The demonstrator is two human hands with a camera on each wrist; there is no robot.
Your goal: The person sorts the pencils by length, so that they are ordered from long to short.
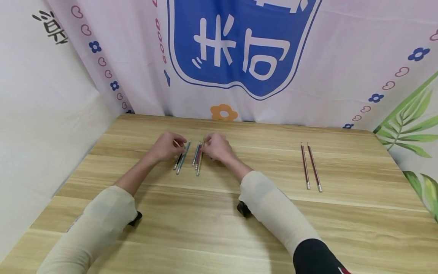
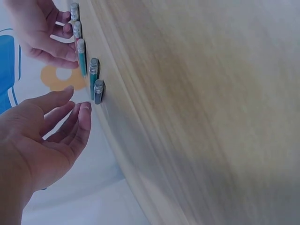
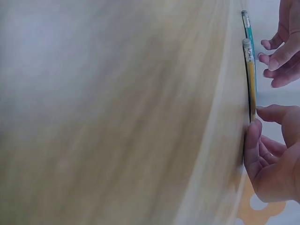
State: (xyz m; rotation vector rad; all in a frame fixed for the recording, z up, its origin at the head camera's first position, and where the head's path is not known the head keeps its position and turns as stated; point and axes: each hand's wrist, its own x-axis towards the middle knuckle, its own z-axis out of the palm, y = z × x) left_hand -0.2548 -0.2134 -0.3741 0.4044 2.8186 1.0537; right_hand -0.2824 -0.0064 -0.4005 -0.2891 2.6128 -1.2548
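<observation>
My left hand point(image 1: 169, 147) is at a teal pencil point(image 1: 183, 158) and a dark pencil point(image 1: 178, 161). In the left wrist view, the left hand point(image 2: 51, 133) has its thumb apart from its bent fingers, with nothing seen between them. Just to the right, my right hand point(image 1: 217, 147) has thumb and forefinger at a yellow pencil point(image 1: 200, 166), seeming to pinch it; this yellow pencil point(image 3: 251, 84) lies along the table in the right wrist view. Beside it lie a red pencil point(image 1: 197, 163) and another teal pencil point(image 1: 194, 156). All their eraser ends face me.
Two dark red pencils point(image 1: 305, 167) lie apart at the right of the wooden table point(image 1: 191, 228). Behind the table's far edge hangs a printed curtain point(image 1: 137, 57). A white cloth point(image 1: 44, 125) borders the left side.
</observation>
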